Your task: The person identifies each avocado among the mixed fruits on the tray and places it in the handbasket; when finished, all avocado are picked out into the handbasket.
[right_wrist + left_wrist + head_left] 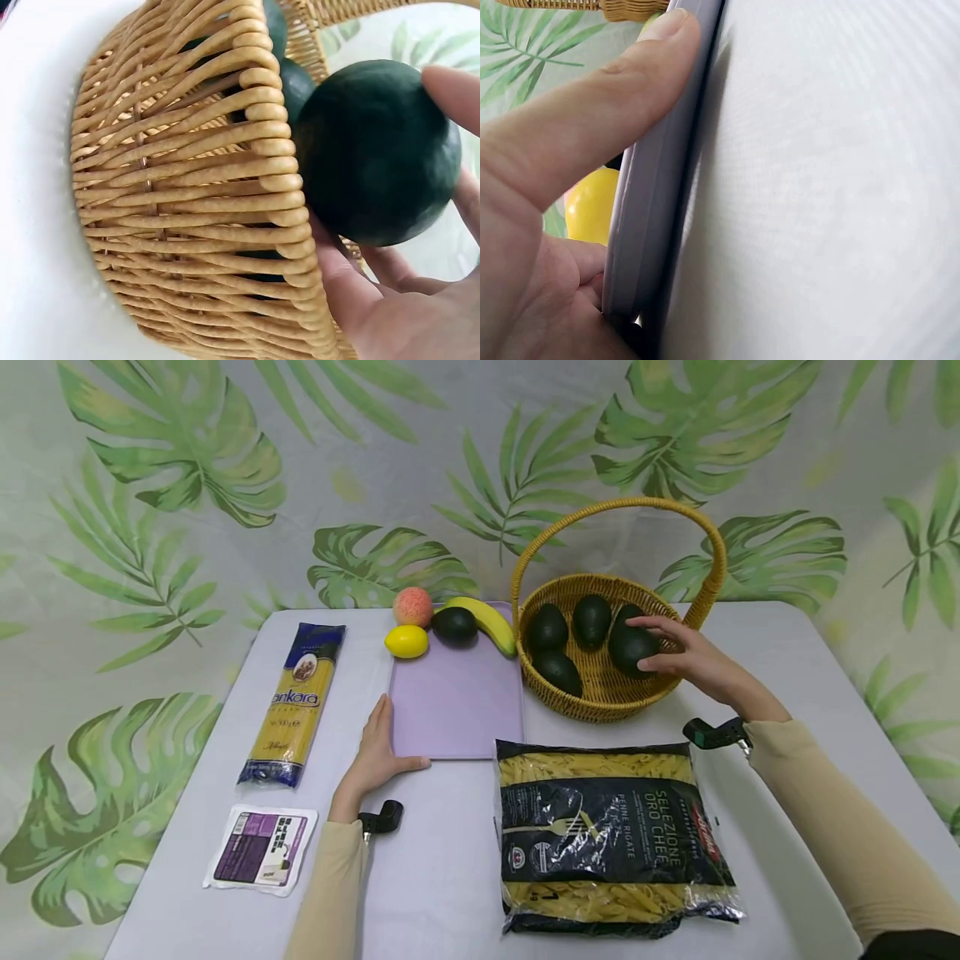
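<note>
With thumb and fingers my right hand [697, 664] grips a dark green avocado [628, 645] at the right side of the wicker basket [600, 711]. In the right wrist view that avocado [375, 154] sits at the level of the woven rim. Several other avocados [592, 620] lie inside the basket. My left hand [377, 760] rests against the near left corner of a lilac tray [457, 710], thumb along its front edge, fingers straight along its left side. At the tray's far end are a peach [412, 607], a lemon [407, 642], an avocado [454, 627] and a banana [487, 620].
A large bag of penne [600, 843] lies in front of the basket. On the left are a spaghetti packet [292, 706] and a white-and-purple flat package [261, 850]. The basket's tall handle [618, 503] arches upward. A leaf-patterned cloth [360, 460] hangs behind the table.
</note>
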A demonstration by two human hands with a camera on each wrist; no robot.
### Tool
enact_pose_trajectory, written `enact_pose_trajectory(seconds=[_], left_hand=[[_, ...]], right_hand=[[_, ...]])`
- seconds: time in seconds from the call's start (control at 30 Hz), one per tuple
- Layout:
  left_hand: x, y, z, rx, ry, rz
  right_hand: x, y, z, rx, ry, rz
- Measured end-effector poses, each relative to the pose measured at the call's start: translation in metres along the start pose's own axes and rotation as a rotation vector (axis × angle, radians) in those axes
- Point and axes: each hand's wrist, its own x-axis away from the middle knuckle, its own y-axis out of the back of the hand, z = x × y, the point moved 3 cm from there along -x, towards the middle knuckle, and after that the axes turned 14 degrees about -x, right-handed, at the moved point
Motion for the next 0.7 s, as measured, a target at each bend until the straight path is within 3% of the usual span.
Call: enact_pose_trajectory(seconds=[0.2, 0.5, 0.7], left_hand=[[0.000, 0.000, 0.000, 0.003, 0.000, -0.007], [0.000, -0.002, 0.002, -0.001, -0.002, -0.006], [-0.001, -0.002, 0.001, -0.006, 0.002, -0.003]], right_hand=[[-0.009, -0.008, -0.002, 0.086, -0.004, 0.008], [-0.025, -0.021, -0.009, 0.263, -0.015, 0.086], [-0.030, -0.029, -0.012, 0.311, -0.054, 0.155]])
